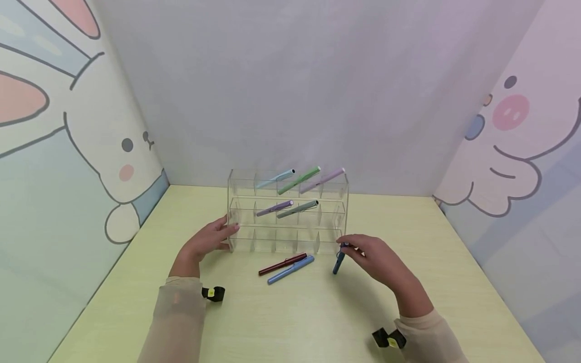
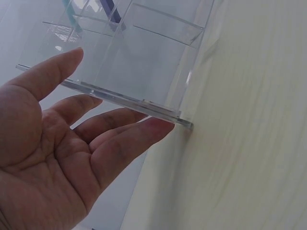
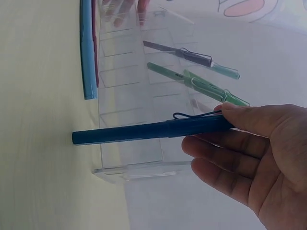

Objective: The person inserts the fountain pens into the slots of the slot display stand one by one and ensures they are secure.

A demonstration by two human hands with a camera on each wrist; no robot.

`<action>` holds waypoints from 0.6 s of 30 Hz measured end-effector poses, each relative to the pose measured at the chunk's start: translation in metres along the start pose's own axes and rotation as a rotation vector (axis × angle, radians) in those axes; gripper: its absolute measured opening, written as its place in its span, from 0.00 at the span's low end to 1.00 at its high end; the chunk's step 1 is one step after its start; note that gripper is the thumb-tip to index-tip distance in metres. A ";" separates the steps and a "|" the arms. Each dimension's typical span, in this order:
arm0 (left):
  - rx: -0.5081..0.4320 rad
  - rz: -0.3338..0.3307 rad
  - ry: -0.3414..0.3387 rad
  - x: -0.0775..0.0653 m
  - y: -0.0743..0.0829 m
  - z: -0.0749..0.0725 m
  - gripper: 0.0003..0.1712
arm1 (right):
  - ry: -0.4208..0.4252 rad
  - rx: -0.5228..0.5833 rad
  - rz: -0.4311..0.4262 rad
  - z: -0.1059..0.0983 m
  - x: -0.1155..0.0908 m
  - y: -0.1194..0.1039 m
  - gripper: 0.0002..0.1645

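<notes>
In the head view, a clear tiered pen rack (image 1: 286,241) holds several slanted pens: light blue, green (image 1: 299,180) and lilac on top, purple (image 1: 275,208) and grey-green in the middle tier. My left hand (image 1: 211,239) touches its left side, fingertips at the outer panel and thumb over the front edge; in the left wrist view the fingers are loosely extended. My right hand (image 1: 369,254) pinches a dark blue pen (image 3: 144,132) by its clipped cap end. The pen's other end points down, before the rack's right front corner.
A dark red pen (image 1: 282,264) and a blue pen (image 1: 290,270) lie side by side on the pale wooden table (image 1: 272,327), in front of the rack. A plain wall (image 1: 295,91) rises behind, with cartoon-printed panels at both sides.
</notes>
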State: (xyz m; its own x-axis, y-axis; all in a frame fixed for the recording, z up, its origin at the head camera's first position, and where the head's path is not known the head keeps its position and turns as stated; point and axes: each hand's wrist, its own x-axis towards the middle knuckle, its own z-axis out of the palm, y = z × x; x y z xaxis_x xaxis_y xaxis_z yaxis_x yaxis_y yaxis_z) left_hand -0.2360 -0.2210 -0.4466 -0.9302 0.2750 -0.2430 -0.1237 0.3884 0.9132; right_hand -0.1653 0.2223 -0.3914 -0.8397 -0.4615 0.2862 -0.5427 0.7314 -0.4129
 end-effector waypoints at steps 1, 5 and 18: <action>0.002 -0.001 0.001 0.000 0.000 0.000 0.47 | 0.000 0.001 -0.002 0.000 0.000 0.000 0.13; 0.010 -0.005 0.004 0.000 0.000 0.000 0.48 | 0.003 -0.010 -0.012 0.000 0.000 -0.002 0.15; 0.011 0.003 0.007 0.000 -0.002 0.000 0.48 | -0.025 -0.047 0.032 -0.002 0.001 -0.001 0.13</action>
State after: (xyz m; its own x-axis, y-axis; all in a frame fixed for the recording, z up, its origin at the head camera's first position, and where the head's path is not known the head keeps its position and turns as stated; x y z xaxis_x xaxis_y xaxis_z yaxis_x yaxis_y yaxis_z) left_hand -0.2362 -0.2215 -0.4485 -0.9331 0.2700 -0.2375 -0.1168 0.3970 0.9103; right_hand -0.1655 0.2223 -0.3890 -0.8570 -0.4499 0.2514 -0.5149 0.7681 -0.3806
